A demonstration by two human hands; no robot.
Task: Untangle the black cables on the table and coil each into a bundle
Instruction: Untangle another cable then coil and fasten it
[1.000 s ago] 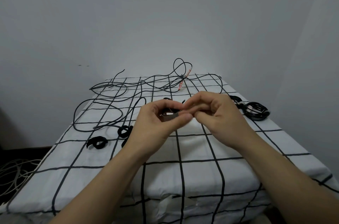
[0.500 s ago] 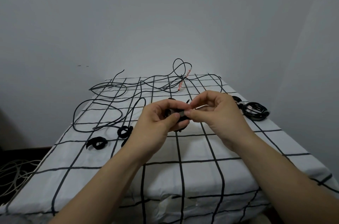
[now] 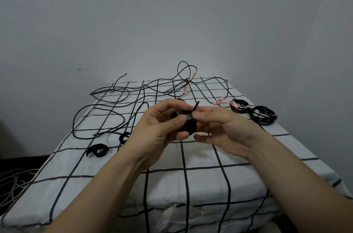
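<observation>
Above the middle of the table, my left hand [image 3: 162, 124] grips a small coiled black cable bundle [image 3: 188, 125] with a strap around it. My right hand [image 3: 219, 127] pinches the strap end at the bundle's top, thumb against the left thumb. Loose black cables [image 3: 114, 106] sprawl tangled over the far left and back of the table, some with red-and-white tags [image 3: 193, 76]. Two coiled black bundles [image 3: 262, 117] lie at the right edge.
The table wears a white cloth with a black grid [image 3: 191, 156]. Two black straps [image 3: 97, 149] lie curled near the left edge, one beside the cable loop. Pale cables [image 3: 13, 181] lie on the floor at left. A grey wall stands behind.
My hands have shifted slightly apart and lower. The right fingers have uncurled and now pinch the strap at the bundle's top, and the black bundle shows more between the hands.
</observation>
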